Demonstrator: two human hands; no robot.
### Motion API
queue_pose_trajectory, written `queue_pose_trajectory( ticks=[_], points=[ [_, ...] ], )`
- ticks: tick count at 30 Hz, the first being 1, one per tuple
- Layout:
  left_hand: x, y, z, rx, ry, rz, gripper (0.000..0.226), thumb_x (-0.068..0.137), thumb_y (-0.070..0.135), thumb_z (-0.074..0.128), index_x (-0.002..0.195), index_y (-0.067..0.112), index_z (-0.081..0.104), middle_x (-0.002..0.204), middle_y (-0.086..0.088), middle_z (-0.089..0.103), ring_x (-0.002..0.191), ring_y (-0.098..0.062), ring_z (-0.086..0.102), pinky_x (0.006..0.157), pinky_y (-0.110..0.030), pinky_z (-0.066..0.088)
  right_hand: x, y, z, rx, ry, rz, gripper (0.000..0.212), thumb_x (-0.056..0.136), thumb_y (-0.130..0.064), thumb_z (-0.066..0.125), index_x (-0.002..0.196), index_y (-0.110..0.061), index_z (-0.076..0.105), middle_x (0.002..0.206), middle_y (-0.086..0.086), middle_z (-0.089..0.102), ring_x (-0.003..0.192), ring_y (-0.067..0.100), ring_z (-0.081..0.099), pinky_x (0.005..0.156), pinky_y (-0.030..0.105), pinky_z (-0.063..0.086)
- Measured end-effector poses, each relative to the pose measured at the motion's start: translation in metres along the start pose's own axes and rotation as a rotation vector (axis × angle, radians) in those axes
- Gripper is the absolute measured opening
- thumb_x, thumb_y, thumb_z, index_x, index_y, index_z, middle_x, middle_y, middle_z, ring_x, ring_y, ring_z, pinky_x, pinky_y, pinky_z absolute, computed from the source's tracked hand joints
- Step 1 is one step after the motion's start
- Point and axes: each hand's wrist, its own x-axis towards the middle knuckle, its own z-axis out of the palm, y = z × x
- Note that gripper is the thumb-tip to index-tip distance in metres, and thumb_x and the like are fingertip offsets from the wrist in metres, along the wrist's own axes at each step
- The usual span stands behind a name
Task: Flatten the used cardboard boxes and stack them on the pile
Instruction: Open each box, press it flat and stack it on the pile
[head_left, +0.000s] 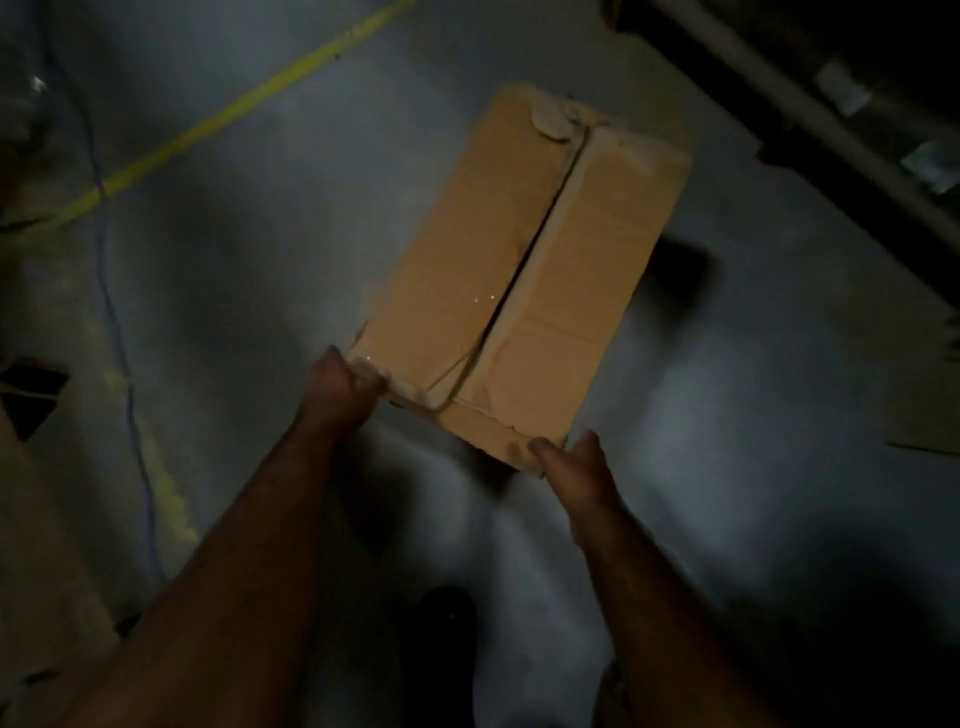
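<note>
A cardboard box (524, 275) is gripped at its near corners by the left hand (340, 384) and right hand (576, 467) — above a dim grey floor (270, 249) crossed by a yellow line (244, 104).

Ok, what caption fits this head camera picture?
Both hands, left and right, grip a cardboard box above the grey floor.

Tan cardboard box (524, 270), long and still boxy, not flattened, held above the grey floor, its length running from six toward one o'clock. Top flaps meet along a dark centre seam, torn pale tape scraps at both ends.
</note>
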Motion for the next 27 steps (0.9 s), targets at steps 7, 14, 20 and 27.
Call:
queue_pose_trajectory(
  ticks=[7, 14, 20, 27],
  points=[
    [0.026, -0.010, 0.019, -0.459, 0.023, -0.033, 0.062, 0.084, 0.051, 0.075, 0.131, 0.014, 0.058, 0.123, -0.009, 0.059, 0.109, -0.023, 0.057, 0.088, -0.034, 0.043, 0.017, 0.038, 0.016, 0.515, -0.058, -0.047, 0.058, 0.082, -0.026, 0.084, 0.129, -0.034, 0.051, 0.130, -0.018, 0.062, 0.115, 0.005, 0.060, 0.083, 0.024, 0.046],
    [-0.081, 0.069, -0.017, -0.915, -0.044, 0.002, 0.040, 0.088, 0.020, 0.077, 0.115, 0.027, 0.048, 0.097, -0.005, 0.067, 0.070, -0.022, 0.066, 0.055, -0.043, 0.058, -0.062, -0.034, -0.081, 0.720, 0.126, -0.070, 0.054, 0.088, -0.022, 0.075, 0.131, -0.040, 0.048, 0.116, -0.013, 0.067, 0.101, 0.010, 0.064, 0.078, 0.054, 0.060],
    [-0.214, 0.118, -0.095, -1.029, 0.002, 0.014, 0.040, 0.089, 0.023, 0.075, 0.118, 0.026, 0.048, 0.117, -0.010, 0.066, 0.096, -0.029, 0.068, 0.069, -0.058, 0.056, -0.184, -0.098, -0.161, 0.584, 0.137, -0.142, 0.049, 0.083, -0.034, 0.078, 0.122, -0.040, 0.050, 0.121, -0.007, 0.063, 0.108, 0.015, 0.062, 0.068, 0.047, 0.060],
    [-0.418, 0.154, -0.215, -1.124, 0.165, 0.144, 0.035, 0.085, 0.030, 0.077, 0.104, 0.039, 0.049, 0.124, -0.003, 0.060, 0.103, -0.030, 0.064, 0.052, -0.044, 0.054, -0.389, -0.151, -0.253, 0.582, 0.024, -0.328, 0.057, 0.086, -0.028, 0.077, 0.135, -0.033, 0.048, 0.121, -0.005, 0.061, 0.105, 0.012, 0.061, 0.068, 0.046, 0.061]
  ],
)
